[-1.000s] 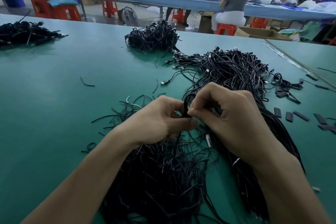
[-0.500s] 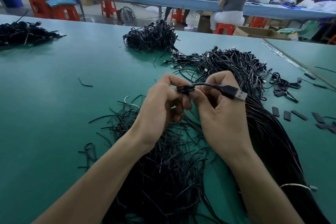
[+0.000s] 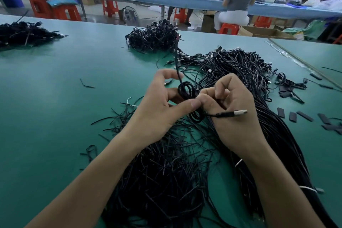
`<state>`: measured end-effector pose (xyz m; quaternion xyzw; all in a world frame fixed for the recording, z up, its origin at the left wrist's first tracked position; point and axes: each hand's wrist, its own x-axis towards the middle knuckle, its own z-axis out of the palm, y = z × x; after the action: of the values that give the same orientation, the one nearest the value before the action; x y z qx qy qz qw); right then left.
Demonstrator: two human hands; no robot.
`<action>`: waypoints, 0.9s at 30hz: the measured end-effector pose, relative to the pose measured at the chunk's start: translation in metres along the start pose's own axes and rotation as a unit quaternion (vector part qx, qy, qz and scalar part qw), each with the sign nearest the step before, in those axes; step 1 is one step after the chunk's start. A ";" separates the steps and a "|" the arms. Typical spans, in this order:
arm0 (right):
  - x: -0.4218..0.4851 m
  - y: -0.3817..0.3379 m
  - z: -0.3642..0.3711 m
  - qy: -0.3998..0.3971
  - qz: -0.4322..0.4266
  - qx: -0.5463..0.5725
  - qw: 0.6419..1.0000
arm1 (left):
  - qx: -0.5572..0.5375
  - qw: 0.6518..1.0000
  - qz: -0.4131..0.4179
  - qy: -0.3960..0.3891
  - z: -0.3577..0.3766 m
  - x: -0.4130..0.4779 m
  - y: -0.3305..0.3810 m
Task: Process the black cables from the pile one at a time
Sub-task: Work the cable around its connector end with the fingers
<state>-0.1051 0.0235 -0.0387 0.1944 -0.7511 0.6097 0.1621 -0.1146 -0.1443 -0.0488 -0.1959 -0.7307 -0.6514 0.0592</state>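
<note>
A single black cable (image 3: pixel 186 90) is wound into small loops between my hands, above the green table (image 3: pixel 55 98). My left hand (image 3: pixel 159 105) pinches the loops with its thumb laid across them. My right hand (image 3: pixel 229 109) holds the same coil from the right, fingers curled. The cable's USB plug (image 3: pixel 238 112) sticks out to the right across my right hand. Its other end rises up and away toward the far side. The big pile of loose black cables (image 3: pixel 240 68) lies just beyond and to the right of my hands.
A heap of short black ties (image 3: pixel 162 172) lies under my forearms. Bundled cable heaps sit at the back centre (image 3: pixel 153 37) and far left (image 3: pixel 20 32). Flat black strips (image 3: pixel 293 116) are scattered at the right. A person on an orange stool sits at the bench behind.
The cable, held as a short stretch with the plug up at the right, is now wound into loops between both hands. The plug has dropped lower, and a free end swings upward.
</note>
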 end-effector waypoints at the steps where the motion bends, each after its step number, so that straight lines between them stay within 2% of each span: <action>1: 0.000 -0.001 -0.003 -0.018 -0.008 -0.001 1.000 | 0.001 1.000 0.000 -0.006 -0.001 0.000 0.000; 4: 0.001 -0.004 -0.011 -0.045 -0.024 -0.034 0.998 | 0.074 0.996 0.040 0.004 -0.002 0.000 -0.001; 8: -0.001 -0.005 -0.011 -0.052 -0.045 -0.124 0.990 | 0.205 0.971 0.117 0.041 0.003 -0.002 -0.006; 10: -0.001 -0.006 -0.008 -0.044 -0.059 -0.154 0.985 | 0.221 0.965 0.128 0.057 0.006 -0.004 -0.008; 12: -0.001 -0.007 -0.005 -0.024 -0.063 -0.172 0.983 | 0.182 0.975 0.107 0.064 0.010 -0.006 -0.009; 18: -0.002 -0.007 0.005 0.047 -0.078 -0.189 0.978 | -0.029 0.997 0.059 0.045 0.012 -0.002 -0.006; 20: -0.003 -0.007 0.006 0.061 -0.078 -0.189 0.977 | -0.130 0.990 0.000 0.059 0.013 -0.001 -0.003; 23: -0.003 -0.006 0.007 0.065 -0.076 -0.180 0.978 | -0.286 0.956 -0.064 0.033 0.010 -0.001 -0.001; 26: -0.004 -0.003 0.009 0.064 -0.074 -0.179 0.979 | -0.328 0.941 -0.086 0.015 0.007 -0.002 0.002; 27: -0.005 -0.002 0.010 0.065 -0.069 -0.177 0.980 | -0.297 0.951 -0.087 0.026 0.008 -0.003 0.002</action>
<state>-0.1001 0.0140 -0.0411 0.1736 -0.8200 0.4657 0.2839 -0.1102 -0.1373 -0.0492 -0.1231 -0.5168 -0.8463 -0.0395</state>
